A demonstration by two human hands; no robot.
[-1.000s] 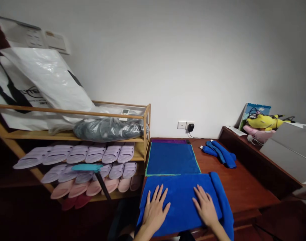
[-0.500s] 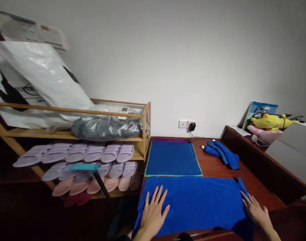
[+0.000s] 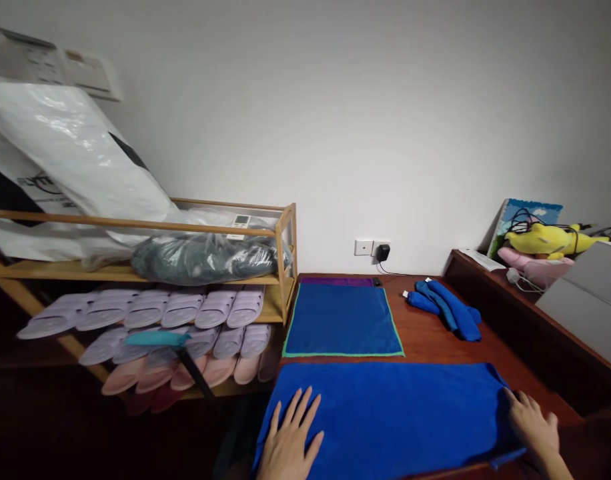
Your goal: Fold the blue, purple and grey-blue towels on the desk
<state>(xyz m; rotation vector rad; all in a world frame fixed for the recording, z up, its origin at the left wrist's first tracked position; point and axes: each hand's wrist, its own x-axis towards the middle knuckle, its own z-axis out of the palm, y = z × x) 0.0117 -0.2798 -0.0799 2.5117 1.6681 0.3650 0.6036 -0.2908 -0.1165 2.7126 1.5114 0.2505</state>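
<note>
A bright blue towel (image 3: 400,413) lies spread over the near part of the reddish-brown table, its surface mostly flat. My left hand (image 3: 290,440) rests palm down on its left side, open with fingers spread. At the towel's right edge, my right hand (image 3: 533,423) has its fingers bent and closed on the cloth; the thumb is hidden. Just behind lies a darker blue cloth (image 3: 343,320) with green edging, flat, with a purple strip (image 3: 335,282) showing along its far side. Farther right are rolled or folded blue cloths (image 3: 445,307) with white tags.
On the left stands a wooden shoe rack (image 3: 285,267) with lilac and pink slippers (image 3: 213,307) and plastic-wrapped bundles. A teal-topped stick (image 3: 158,339) stands before it. A raised ledge at right bears a yellow plush toy (image 3: 545,240). A black plug (image 3: 383,253) sits in the wall socket.
The towel's far right corner, folded up before, now lies flat. My right hand has moved right and its fingers have bent. My left hand has slid slightly left and nearer. The view has shifted slightly.
</note>
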